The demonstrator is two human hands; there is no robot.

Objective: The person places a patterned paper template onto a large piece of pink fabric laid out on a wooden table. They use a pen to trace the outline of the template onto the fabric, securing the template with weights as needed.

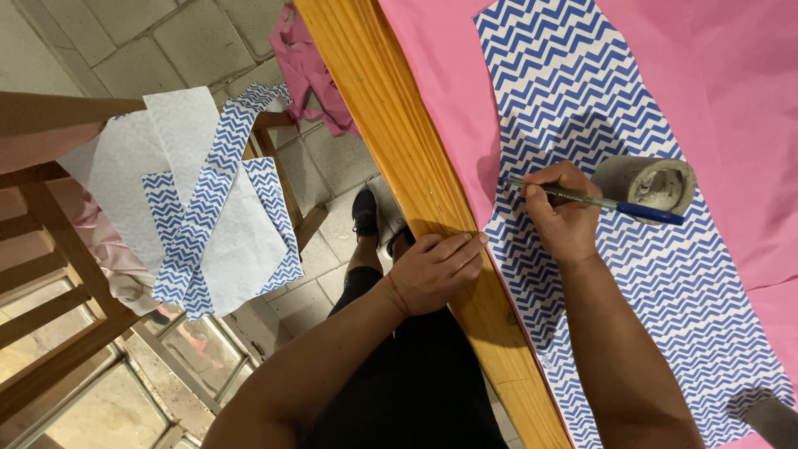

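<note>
Passage right of the pen (594, 200) is blocked by a grey, apparently concrete weight (652, 185); chevron fabric (665, 291) beyond is left open.

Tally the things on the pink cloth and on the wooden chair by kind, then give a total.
Blue-and-white zigzag pattern piece laid on the pink cloth: 1
Blue-capped pen in the right hand: 1
Grey round stone weight: 1
Blue-and-white zigzag cut pieces heaped on the wooden chair: 1 heap, separate pieces not countable
Total: 4
</note>
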